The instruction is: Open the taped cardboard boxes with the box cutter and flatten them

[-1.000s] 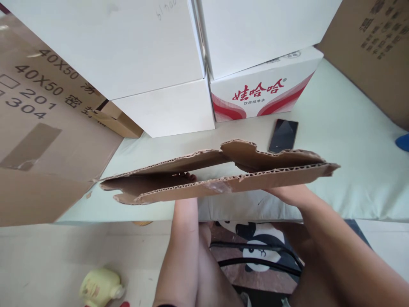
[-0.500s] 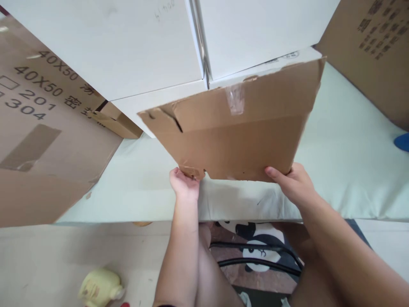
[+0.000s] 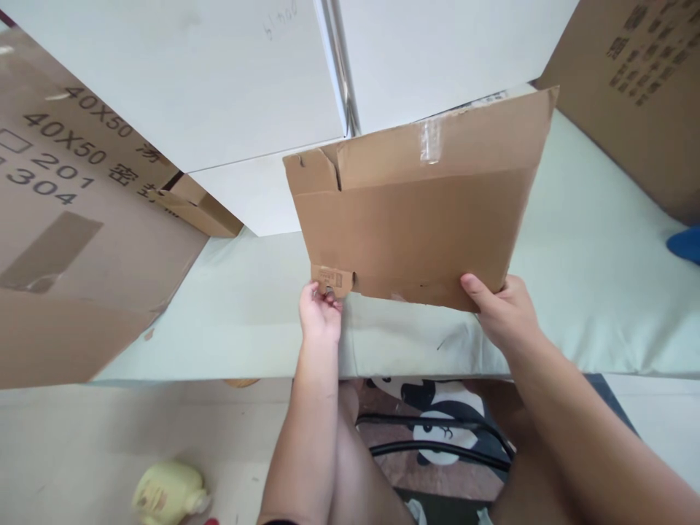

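A flattened cardboard box [image 3: 415, 219] is held tilted above the pale green cloth, with a strip of clear tape [image 3: 430, 141] near its top edge. At its lower right corner my right hand [image 3: 500, 306] is closed on it, thumb on the near face and the other fingers behind. My left hand [image 3: 321, 313], palm up with fingers curled, pinches the small printed flap [image 3: 335, 280] at the lower left corner. A slit separates another flap at the upper left.
White cabinet fronts [image 3: 262, 80] rise behind the cloth-covered surface [image 3: 246, 313]. Large cartons stand at the left [image 3: 82, 219] and right [image 3: 628, 95], with a small open carton [image 3: 205, 208] beside the left one. Below lie a yellow bottle [image 3: 169, 492] and a panda-patterned seat [image 3: 437, 430].
The cardboard's left side has swung up and to the right, bringing its printed corner flap into view. My left hand has shifted slightly right; my right hand keeps its hold.
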Motion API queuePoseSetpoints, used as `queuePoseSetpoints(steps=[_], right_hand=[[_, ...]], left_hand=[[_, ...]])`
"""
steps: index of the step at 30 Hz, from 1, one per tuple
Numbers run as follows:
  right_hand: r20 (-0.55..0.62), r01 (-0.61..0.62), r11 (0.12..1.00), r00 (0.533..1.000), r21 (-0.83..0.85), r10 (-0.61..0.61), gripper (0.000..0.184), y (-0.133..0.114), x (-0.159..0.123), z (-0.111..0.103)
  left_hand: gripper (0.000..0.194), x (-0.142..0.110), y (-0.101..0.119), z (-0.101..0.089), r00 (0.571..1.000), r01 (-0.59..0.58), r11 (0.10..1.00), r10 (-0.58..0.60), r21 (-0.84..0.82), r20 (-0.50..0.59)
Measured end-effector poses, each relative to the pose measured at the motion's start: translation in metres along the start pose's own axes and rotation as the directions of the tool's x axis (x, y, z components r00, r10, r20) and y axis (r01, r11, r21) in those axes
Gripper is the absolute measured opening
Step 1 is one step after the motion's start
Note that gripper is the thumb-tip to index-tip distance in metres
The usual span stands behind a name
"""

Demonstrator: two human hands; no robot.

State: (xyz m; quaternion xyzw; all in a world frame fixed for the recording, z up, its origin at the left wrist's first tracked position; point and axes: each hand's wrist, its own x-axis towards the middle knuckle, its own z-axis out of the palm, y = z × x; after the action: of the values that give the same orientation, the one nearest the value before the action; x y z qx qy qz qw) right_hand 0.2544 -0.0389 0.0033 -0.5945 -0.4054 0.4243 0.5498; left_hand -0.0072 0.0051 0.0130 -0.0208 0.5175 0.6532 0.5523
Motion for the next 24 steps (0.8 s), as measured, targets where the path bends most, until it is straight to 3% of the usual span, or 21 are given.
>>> queuePoseSetpoints(steps=[4, 9, 12, 16, 19, 22, 24], right_hand=[[-0.003, 0.024, 0.998, 1.0, 0.058, -0.024, 0.058, -0.002, 0.001, 0.003], [0.023, 0.038, 0.987, 0.999, 0.154, -0.042, 0.057, 0.0, 0.003, -0.005], [0.026, 0.034, 0.989, 0.999, 0.146, -0.038, 0.054, -0.001, 0.003, -0.012], [0.057, 0.048, 0.99, 0.997, 0.129, -0.056, 0.05, -0.008, 0.003, -0.019], [0.238, 0.067, 0.997, 0.968, 0.047, -0.076, 0.045, -0.017, 0.005, -0.026], [0.499, 0.15, 0.985, 0.862, -0.081, -0.09, 0.033, -0.025, 0.007, -0.034], [0.537, 0.192, 0.973, 0.839, -0.129, -0.094, 0.027, -0.028, 0.008, -0.04]], left_hand=[[0.009, -0.003, -0.007, 0.003, 0.998, 0.047, 0.998, -0.049, 0.038, 0.045], [0.027, -0.012, -0.023, 0.009, 0.941, 0.118, 0.989, -0.142, 0.094, 0.308], [0.022, -0.013, -0.037, 0.014, 0.901, 0.079, 0.996, -0.088, 0.038, 0.425], [0.023, -0.009, -0.054, 0.021, 0.899, -0.008, 1.0, -0.002, 0.021, 0.437], [0.024, -0.003, -0.061, 0.026, 0.897, -0.046, 0.998, 0.026, 0.034, 0.442], [0.025, 0.001, -0.064, 0.029, 0.897, -0.086, 0.996, 0.062, 0.036, 0.437], [0.027, 0.003, -0.064, 0.032, 0.89, -0.137, 0.99, 0.107, 0.036, 0.443]])
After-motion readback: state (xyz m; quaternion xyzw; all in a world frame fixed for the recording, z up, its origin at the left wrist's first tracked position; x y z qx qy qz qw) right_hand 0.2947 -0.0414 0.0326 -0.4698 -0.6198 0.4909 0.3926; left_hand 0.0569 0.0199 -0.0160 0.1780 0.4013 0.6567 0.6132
